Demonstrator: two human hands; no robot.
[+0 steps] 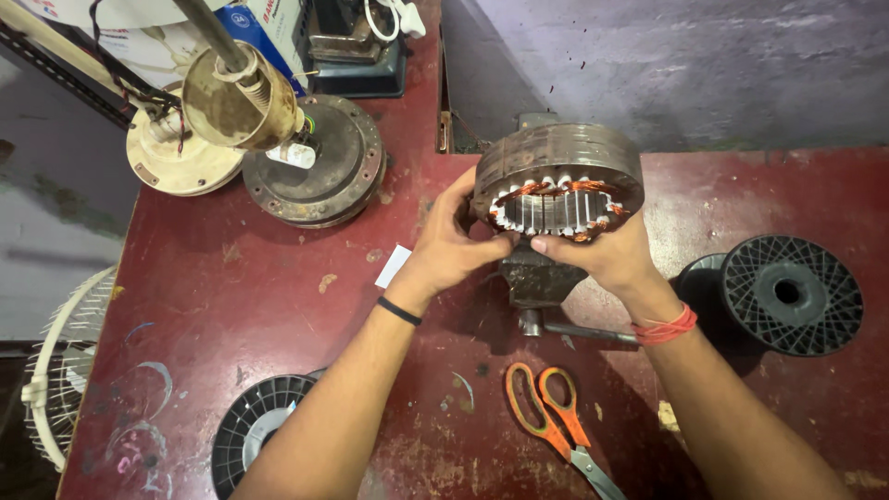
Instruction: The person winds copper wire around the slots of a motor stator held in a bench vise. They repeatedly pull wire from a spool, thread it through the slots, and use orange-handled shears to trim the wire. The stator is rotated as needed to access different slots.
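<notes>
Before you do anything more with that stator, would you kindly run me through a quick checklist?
1. Both hands on the stator: left hand and right hand grip it: ok.
2. Stator lifted off the red table: ok.
3. Copper windings intact: cannot tell.
4. Vise directly below, unobstructed: cannot tell.
5. Orange scissors away from the hands: ok.
</notes>
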